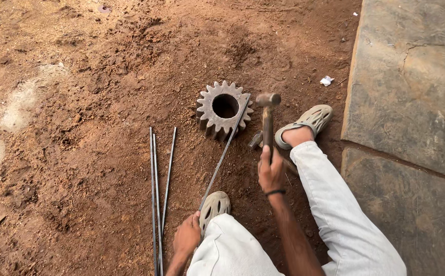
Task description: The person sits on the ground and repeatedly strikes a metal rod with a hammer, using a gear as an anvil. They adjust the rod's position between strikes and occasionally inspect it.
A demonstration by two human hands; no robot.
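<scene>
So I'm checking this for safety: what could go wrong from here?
The rod only leans on the edge of the gear, so a blow from the hammer in the right hand might make it skid or spring up. The left hand grips the rod's near end, where jolts could sting. Both feet wear open sandals beside the strike point.

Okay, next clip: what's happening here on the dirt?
A person squats on reddish dirt. The right hand holds a hammer raised, its head just beside a large gear lying flat on the ground. The left hand grips the near end of a thin metal rod, whose far end rests on the gear's rim. Three more rods lie on the dirt to the left. A small metal piece sits by the right foot, and a concrete slab borders the right side.
</scene>
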